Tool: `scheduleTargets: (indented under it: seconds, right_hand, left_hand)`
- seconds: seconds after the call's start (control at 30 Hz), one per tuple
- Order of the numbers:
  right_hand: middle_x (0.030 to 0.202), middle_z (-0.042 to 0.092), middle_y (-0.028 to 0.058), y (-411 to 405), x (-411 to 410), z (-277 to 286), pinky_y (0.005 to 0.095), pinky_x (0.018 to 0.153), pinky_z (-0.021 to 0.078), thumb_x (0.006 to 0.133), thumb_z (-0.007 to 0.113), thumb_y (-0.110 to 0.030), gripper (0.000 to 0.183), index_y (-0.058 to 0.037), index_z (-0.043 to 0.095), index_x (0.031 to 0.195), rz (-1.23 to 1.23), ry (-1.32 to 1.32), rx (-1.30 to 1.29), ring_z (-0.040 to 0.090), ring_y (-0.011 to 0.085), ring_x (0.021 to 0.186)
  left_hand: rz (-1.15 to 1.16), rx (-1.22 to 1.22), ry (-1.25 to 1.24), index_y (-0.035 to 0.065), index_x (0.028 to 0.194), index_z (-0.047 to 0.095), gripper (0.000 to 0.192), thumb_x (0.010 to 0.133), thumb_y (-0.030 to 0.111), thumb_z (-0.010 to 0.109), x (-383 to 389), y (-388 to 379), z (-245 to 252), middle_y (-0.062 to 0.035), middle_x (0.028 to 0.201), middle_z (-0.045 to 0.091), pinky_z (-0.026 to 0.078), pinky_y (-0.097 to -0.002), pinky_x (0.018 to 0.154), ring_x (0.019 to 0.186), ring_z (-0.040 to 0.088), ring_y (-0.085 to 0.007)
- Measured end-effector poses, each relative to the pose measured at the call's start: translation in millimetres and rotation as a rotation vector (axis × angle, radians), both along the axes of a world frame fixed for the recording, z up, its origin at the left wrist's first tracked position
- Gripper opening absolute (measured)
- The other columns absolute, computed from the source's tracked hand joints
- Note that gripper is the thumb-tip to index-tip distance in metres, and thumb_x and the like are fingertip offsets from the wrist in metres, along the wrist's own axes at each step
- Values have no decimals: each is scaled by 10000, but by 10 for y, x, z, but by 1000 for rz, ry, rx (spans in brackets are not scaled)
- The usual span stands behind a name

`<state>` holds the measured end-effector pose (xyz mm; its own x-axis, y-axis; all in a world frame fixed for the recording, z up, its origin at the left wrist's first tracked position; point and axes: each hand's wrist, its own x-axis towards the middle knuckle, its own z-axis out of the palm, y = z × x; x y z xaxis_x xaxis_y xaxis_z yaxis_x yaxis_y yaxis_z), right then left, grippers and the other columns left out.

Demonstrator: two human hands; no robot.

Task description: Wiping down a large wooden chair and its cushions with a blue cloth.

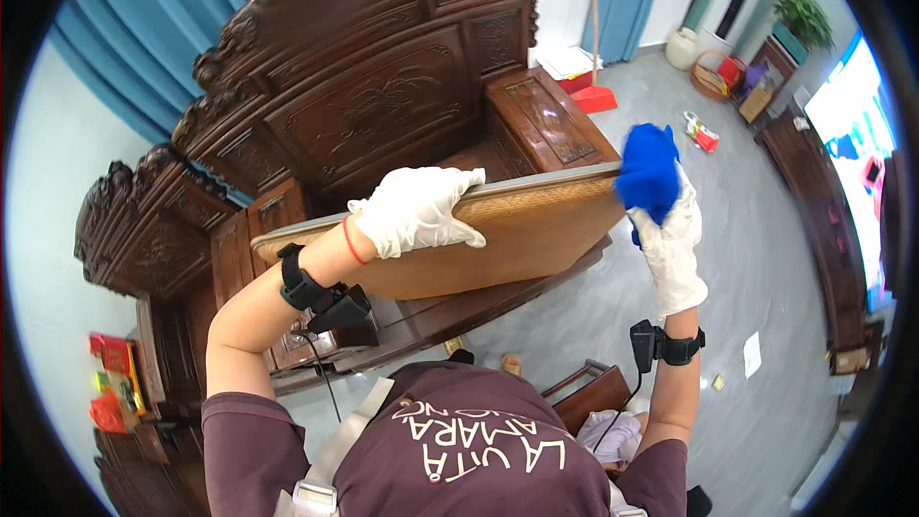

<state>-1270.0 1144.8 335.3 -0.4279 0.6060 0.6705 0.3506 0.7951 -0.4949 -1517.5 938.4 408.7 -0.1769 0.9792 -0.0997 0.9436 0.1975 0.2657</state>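
Note:
A tan seat cushion (517, 237) with a grey top edge and a woven-looking band stands on its long side on a carved dark wooden sofa (373, 108). Gloved in white, my left hand (420, 212) grips the cushion's upper edge near its middle, thumb on the side facing me. A blue cloth (648, 169) is bunched in my right hand (671, 248), also white-gloved, at the cushion's right end. The cloth covers that corner, and some of my fingers are hidden behind it.
A wooden side box (553, 118) of the sofa lies beyond the cushion. A red dustpan (594, 99) sits on the grey floor farther right. Close to my right side is a wooden stool (592, 398). A long TV cabinet (804, 222) lines the right wall.

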Motion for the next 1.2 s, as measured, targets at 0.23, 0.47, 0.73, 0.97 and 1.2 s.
scheduleTargets:
  seconds: [0.23, 0.47, 0.73, 0.97, 1.2]
  right_hand:
    - [1223, 589, 116, 215, -177, 322, 395, 957, 456, 645, 628, 15, 641, -225, 595, 1238, 217, -312, 233, 558, 319, 1121]
    - [1121, 651, 117, -508, -1146, 921, 348, 952, 471, 607, 546, 93, 662, -162, 601, 1215, 609, -164, 150, 610, 290, 1059]
    - [919, 603, 109, -2525, -2452, 718, 379, 714, 474, 713, 663, -280, 462, -108, 612, 1139, 973, -562, 388, 587, 259, 871]
    - [868, 592, 89, -2412, -2308, 383, 387, 679, 433, 796, 604, -226, 175, -114, 628, 928, 837, -207, 402, 571, 261, 823]
    - [908, 579, 64, -1072, -1559, 475, 384, 731, 424, 610, 749, -240, 433, -170, 653, 1027, 719, -318, 454, 560, 242, 857]
  left_hand:
    - [275, -176, 67, 71, 1193, 592, 819, 561, 548, 802, -566, -1160, 209, -156, 1037, 669, 509, -357, 835, 954, 651, -290]
    - [617, 335, -240, 78, 1179, 592, 680, 606, 310, 875, -730, -1907, -240, -106, 1115, 633, 481, -319, 903, 1018, 609, -236]
    - [193, 555, 130, 111, 1060, 636, 465, 648, 287, 761, -879, -2212, -567, -122, 1001, 643, 513, -380, 743, 886, 618, -336]
    - [307, 339, 292, 138, 1057, 634, 390, 701, 266, 733, -710, -2130, -437, -98, 963, 657, 524, -363, 725, 848, 640, -297]
    - [816, 333, -240, 78, 1034, 671, 548, 579, 295, 886, -590, -1865, -242, -83, 946, 689, 514, -297, 793, 864, 660, -192]
